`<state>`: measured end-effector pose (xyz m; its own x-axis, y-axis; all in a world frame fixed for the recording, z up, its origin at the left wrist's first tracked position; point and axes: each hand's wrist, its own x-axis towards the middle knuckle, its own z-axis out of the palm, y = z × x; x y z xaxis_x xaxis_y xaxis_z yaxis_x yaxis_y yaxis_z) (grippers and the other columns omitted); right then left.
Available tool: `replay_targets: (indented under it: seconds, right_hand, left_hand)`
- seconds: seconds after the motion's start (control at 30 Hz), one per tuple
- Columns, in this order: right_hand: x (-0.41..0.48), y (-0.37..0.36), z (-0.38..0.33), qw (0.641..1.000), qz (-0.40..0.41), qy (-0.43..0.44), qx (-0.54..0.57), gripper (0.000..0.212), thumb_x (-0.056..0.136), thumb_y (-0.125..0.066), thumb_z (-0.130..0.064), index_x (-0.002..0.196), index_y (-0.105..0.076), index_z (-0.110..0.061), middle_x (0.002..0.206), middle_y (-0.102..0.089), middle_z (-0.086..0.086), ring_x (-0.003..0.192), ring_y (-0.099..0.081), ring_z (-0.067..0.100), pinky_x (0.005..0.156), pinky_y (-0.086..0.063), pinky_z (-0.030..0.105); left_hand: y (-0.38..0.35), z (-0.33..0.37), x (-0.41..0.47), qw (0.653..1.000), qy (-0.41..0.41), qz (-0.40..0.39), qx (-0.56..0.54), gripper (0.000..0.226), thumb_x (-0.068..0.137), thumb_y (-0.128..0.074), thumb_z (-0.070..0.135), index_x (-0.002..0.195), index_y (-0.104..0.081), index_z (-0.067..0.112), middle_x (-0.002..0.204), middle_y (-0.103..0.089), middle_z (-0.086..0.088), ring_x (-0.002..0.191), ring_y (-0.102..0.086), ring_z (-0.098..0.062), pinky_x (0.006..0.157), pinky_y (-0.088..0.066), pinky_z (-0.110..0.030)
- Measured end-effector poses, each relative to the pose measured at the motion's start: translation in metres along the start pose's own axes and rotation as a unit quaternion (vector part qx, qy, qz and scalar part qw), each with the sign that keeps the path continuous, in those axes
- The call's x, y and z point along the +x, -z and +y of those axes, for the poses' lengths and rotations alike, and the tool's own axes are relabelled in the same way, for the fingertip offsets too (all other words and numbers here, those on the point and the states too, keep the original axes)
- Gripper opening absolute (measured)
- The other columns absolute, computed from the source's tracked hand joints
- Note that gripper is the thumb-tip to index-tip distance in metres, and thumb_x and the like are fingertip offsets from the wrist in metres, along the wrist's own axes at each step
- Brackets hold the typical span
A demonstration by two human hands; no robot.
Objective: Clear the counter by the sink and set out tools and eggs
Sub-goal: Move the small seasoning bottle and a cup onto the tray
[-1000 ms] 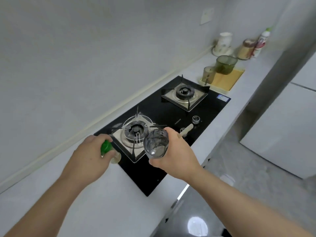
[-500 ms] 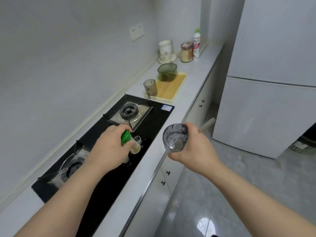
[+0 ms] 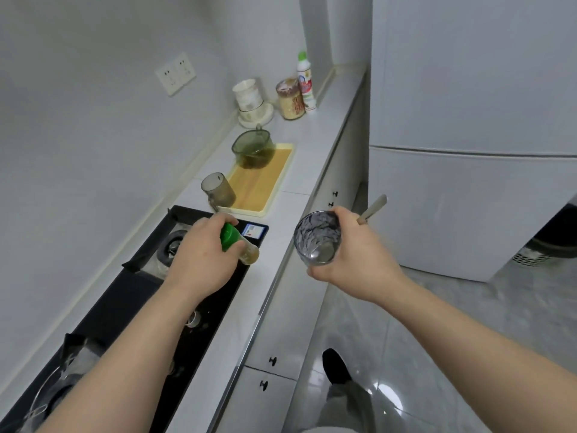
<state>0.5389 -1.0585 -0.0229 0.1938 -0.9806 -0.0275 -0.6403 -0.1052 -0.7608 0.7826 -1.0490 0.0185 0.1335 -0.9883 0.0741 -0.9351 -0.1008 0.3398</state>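
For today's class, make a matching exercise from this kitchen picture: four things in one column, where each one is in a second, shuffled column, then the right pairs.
Things
1. green-capped bottle
2. clear glass
3. green jug
4. brown jar

Places
A. on the yellow board
B. in the right hand
C. beside the tall white bottle
D. in the left hand

Pairs: 1-D, 2-B, 3-A, 4-C

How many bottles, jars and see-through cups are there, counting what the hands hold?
Bottles: 2, small bottle in left hand, tall white bottle.
Jars: 1, tan jar.
See-through cups: 3, glass in right hand, grey cup, green cup.
Total: 6
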Motion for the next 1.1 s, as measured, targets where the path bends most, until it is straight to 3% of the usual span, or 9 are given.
replay_targets:
  seconds: [0.23,0.4,0.57,0.77,1.1]
  right_hand:
    - [0.115,0.002,0.019,1.000,-0.020,0.005,-0.018,0.104,0.062,-0.087,-0.043,0.148,-0.028,-0.027,0.139,-0.045,0.000,0.120,-0.052,0.020,0.096,-0.049,0.030]
    - [0.184,0.004,0.024,0.999,-0.040,-0.004,-0.012,0.102,0.066,-0.086,-0.040,0.148,-0.026,-0.028,0.141,-0.043,0.000,0.121,-0.051,0.019,0.090,-0.040,0.020]
    - [0.244,-0.002,0.025,0.998,-0.063,0.000,0.001,0.102,0.064,-0.088,-0.040,0.146,-0.026,-0.031,0.140,-0.043,-0.003,0.121,-0.050,0.020,0.096,-0.049,0.029]
    - [0.323,-0.014,0.035,0.994,-0.106,0.022,-0.007,0.102,0.062,-0.084,-0.044,0.143,-0.024,-0.036,0.136,-0.043,-0.005,0.114,-0.055,0.020,0.091,-0.056,0.040]
    - [0.457,-0.010,0.055,0.974,-0.212,0.077,0.011,0.105,0.067,-0.084,-0.040,0.148,-0.019,-0.034,0.140,-0.035,-0.001,0.122,-0.050,0.019,0.099,-0.053,0.037]
  left_hand:
    - [-0.040,-0.004,0.122,0.999,0.013,0.003,-0.040,0.041,0.088,-0.070,0.030,0.125,-0.055,0.021,0.112,-0.056,0.001,0.097,-0.051,-0.015,0.081,-0.039,-0.028]
    - [-0.065,-0.010,0.198,0.997,0.035,-0.030,-0.066,0.044,0.089,-0.071,0.029,0.127,-0.052,0.019,0.112,-0.057,0.001,0.095,-0.052,-0.014,0.080,-0.040,-0.027]
    - [-0.070,-0.021,0.262,0.997,0.048,-0.046,-0.035,0.046,0.084,-0.075,0.037,0.121,-0.053,0.023,0.102,-0.058,0.005,0.090,-0.056,-0.016,0.076,-0.047,-0.032]
    - [-0.076,-0.037,0.341,0.994,0.088,-0.059,0.020,0.043,0.080,-0.080,0.038,0.111,-0.055,0.023,0.098,-0.059,0.002,0.089,-0.055,-0.019,0.070,-0.045,-0.033]
    - [-0.107,-0.060,0.452,0.971,0.216,-0.073,0.065,0.037,0.081,-0.074,0.029,0.107,-0.049,0.018,0.098,-0.059,-0.003,0.086,-0.053,-0.021,0.059,-0.040,-0.030]
